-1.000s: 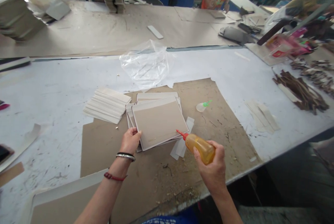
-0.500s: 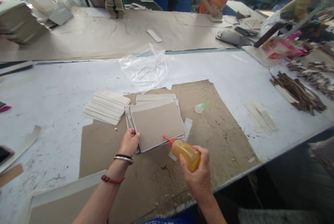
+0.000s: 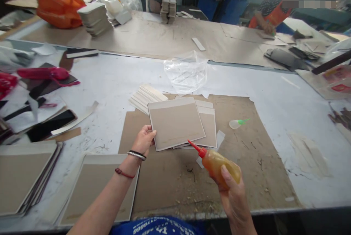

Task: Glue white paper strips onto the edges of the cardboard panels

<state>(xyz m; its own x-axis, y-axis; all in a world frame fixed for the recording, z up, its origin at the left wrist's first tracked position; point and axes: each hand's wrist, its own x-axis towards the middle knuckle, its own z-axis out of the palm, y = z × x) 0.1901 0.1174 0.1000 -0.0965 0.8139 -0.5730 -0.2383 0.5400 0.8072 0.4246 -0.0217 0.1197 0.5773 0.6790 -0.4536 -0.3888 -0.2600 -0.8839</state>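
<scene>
My left hand (image 3: 143, 140) pinches the lower left corner of a beige rectangular panel (image 3: 177, 123) with a pale top strip and dark edges. That panel lies tilted over several similar panels (image 3: 210, 125). In my right hand (image 3: 233, 191) is a squeeze bottle (image 3: 216, 165) of amber liquid, its red nozzle pointing up and left near the panel's lower right edge. A faint yellowish streak shows along the panel's lower edge. Behind the panels lies a fanned stack of white strips (image 3: 146, 98). A small clear bottle with a green tip (image 3: 236, 123) rests on the right.
Brown board (image 3: 246, 162) covers the middle of the white table. More panels (image 3: 24, 176) are stacked at the left, near a phone (image 3: 52, 125). A clear plastic bag (image 3: 186, 72) lies behind. Across the far table, two people work with their hands.
My left hand has drawn the top panel leftward off the pile, uncovering panels beneath. My right hand has turned, with the bottle still in it. The view has swung left.
</scene>
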